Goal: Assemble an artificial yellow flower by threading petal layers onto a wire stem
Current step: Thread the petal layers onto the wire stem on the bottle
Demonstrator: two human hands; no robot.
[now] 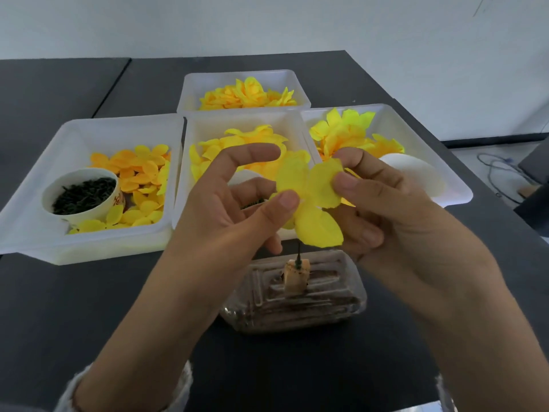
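Sleeve cuffs [166,391] sat at the bottom edge of the frame, with both forearms reaching up toward the centre. At centre frame the left hand [234,203] and right hand [383,200] held a yellow petal layer [312,197] between them. The left thumb and fingers [252,153] pinched the layer's left lobe, the forefinger arched above it; the right thumb and forefinger pinched its right lobe, while the other right fingers curled beneath the lowest petal. Just below the layer a dark wire stem [299,252] stood upright, its foot stuck in a small tan block [297,278]. That block rested on a clear plastic box [297,304] on the dark tabletop [74,307], lower centre. Whether the stem's tip already passed through the layer could not be told.

Behind the hands stood four white trays of yellow petals: a left tray [35,209], a middle tray [190,135], a right tray [416,123] and a far tray [193,84] at upper centre. In the left tray a white bowl [86,212] held dark shreds beside orange-yellow petals. A white rounded object [416,173] lay in the right tray, partly hidden by the right hand. Cables [499,168] trailed on the floor at the right edge.
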